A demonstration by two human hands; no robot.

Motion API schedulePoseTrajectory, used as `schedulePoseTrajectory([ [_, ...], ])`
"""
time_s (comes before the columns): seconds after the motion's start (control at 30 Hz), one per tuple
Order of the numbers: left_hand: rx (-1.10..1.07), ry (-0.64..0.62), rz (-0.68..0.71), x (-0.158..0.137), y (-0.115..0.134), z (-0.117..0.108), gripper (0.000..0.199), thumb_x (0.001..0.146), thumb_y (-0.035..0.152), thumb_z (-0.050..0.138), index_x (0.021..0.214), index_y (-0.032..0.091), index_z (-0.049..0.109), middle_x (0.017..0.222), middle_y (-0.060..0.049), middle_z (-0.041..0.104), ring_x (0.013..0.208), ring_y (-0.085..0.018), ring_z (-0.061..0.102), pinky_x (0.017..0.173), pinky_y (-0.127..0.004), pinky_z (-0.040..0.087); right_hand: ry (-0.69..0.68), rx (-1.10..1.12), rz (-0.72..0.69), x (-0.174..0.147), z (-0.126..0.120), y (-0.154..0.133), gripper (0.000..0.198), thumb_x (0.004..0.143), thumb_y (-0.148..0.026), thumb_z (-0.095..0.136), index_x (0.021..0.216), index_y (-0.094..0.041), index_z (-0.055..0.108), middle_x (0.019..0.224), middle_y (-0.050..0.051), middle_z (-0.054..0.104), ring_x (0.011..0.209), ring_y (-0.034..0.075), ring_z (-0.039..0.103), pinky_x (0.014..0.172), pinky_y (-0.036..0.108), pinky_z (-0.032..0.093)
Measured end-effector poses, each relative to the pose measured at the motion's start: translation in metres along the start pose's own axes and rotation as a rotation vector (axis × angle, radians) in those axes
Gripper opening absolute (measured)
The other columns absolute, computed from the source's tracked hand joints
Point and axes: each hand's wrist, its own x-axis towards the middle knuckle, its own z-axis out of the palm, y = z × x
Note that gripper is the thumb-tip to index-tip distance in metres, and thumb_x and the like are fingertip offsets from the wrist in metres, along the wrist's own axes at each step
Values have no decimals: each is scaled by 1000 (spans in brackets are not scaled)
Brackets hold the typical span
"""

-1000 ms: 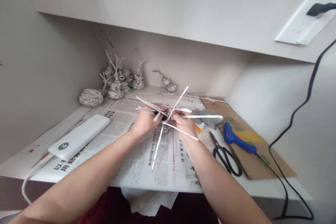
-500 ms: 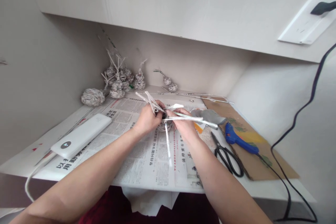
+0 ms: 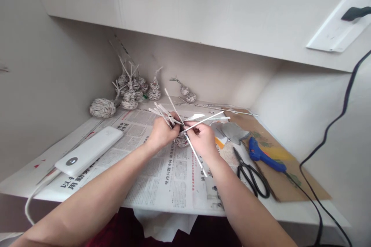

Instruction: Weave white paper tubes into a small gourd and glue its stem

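Between my hands, over the newspaper, sits a small round woven piece of rolled paper strips (image 3: 181,140), with several paper sticks (image 3: 196,154) fanning out from its top. My left hand (image 3: 162,133) is closed at its left upper edge, fingers wrapped on the woven piece and the bases of some sticks. My right hand (image 3: 203,139) is closed at the right side, thumb and fingers pinching a paper stick close to the weave. The fingertips partly hide the top of the piece.
Newspaper (image 3: 150,179) covers the table. At the back left stand several woven gourds (image 3: 129,98). A white power bank (image 3: 89,150) lies left. On the right are black scissors (image 3: 251,175), a blue glue gun (image 3: 265,156) with its cord, cardboard (image 3: 301,185) and a grey cloth (image 3: 235,132).
The paper sticks have shifted: one now points up and away, and the near one slants further right. My right hand's fingers have changed their hold; my left hand stays nearly in place.
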Motion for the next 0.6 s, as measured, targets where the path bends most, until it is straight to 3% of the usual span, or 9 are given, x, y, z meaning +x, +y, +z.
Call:
schedulePoseTrajectory([
  [0.13,127,5,112,-3,2,2,13,73,11,54,76,19,64,77,-4,69,76,-20,64,71,-29,49,9,-311,-194,-3,-4,-7,22,81,-20,58,93,-26,76,91,7,73,85,24,66,80,34,48],
  [0.27,168,16,180,-5,5,3,14,73,11,54,76,19,64,79,-6,67,78,-21,63,75,-31,50,19,-476,-210,-4,-6,-10,16,81,-21,57,87,-23,72,81,7,70,75,23,62,71,32,44],
  [0.43,23,54,77,-4,3,6,9,74,15,57,77,19,65,78,-3,69,76,-18,64,73,-28,50,124,-129,50,-1,2,3,12,80,-33,60,76,-22,62,63,-1,64,55,15,55,56,26,41],
  [0.6,-70,40,-7,-2,1,8,8,75,18,59,78,19,66,75,-1,69,69,-16,63,66,-26,49,144,110,166,3,10,15,14,79,-35,59,74,-21,58,65,-3,64,60,14,58,57,23,44],
])
